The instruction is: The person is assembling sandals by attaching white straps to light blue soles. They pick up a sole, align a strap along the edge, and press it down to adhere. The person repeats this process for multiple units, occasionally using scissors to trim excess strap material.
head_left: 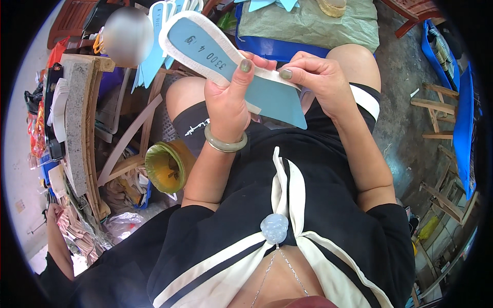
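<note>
My left hand [226, 105] grips the blue insole [275, 100] over my black shorts [187, 115]; my right hand [321, 82] pinches its white edging [215, 32]. It seems light and bendable, so I judge holding near the rim is safest.

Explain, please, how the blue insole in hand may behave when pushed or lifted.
The blue insole is probably light for its size, being thin. It seems fairly stiff, since its rounded end juts past the left hand without visible droop. Being flat, it would likely slide rather than roll.
</note>
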The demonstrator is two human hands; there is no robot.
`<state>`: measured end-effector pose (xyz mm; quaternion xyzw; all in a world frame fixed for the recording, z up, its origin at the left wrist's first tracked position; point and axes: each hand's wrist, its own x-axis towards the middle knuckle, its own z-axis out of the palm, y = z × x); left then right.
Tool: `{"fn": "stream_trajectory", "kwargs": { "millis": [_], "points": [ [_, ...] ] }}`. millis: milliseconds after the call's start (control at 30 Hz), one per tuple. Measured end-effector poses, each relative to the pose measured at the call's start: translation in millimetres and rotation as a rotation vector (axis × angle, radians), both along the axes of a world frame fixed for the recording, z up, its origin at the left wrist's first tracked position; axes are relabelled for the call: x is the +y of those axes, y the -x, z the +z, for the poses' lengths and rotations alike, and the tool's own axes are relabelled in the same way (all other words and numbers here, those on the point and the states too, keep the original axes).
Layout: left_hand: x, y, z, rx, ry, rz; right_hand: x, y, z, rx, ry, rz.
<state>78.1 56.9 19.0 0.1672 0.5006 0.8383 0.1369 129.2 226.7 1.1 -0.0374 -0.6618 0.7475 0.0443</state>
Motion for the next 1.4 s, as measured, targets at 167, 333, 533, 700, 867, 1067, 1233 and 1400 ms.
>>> {"fn": "stream_trajectory", "kwargs": {
  "millis": [167,333,533,700,867,1067,1233,1400],
  "points": [
    [3.1,-0.9,-1.2,-0.041,0.066,0.041,-2.7,2.1,0.2,0.036,-0.193,0.048],
    [4.3,3.5,-3.0,-0.079,0.246,0.066,-6.4,12.5,-0.8,0.069,-0.373,0.031],
    [3.4,-5.1,-30.5,-0.264,0.035,0.034,-20.2,17.2,-10.5,0.121,-0.294,-0.013],
    [-0.5,1.1,-27.8,-0.264,0.006,0.052,-9.3,19.8,-18.7,-0.145,0.196,0.201],
    [-4.7,2.6,-22.3,-0.250,0.007,0.083,-1.9,8.5,-29.4,-0.207,0.312,0.128],
    [-6.5,1.4,-17.9,-0.246,0.037,0.036,-5.9,4.4,-22.5,-0.275,0.545,0.145],
    [-7.7,2.2,-14.8,-0.232,0.023,0.003,-3.2,8.8,-20.9,-0.104,0.563,0.131],
    [-12.0,4.8,-9.1,-0.176,0.079,-0.032,-8.1,10.0,-15.4,-0.156,0.833,0.101]
  ]
}}
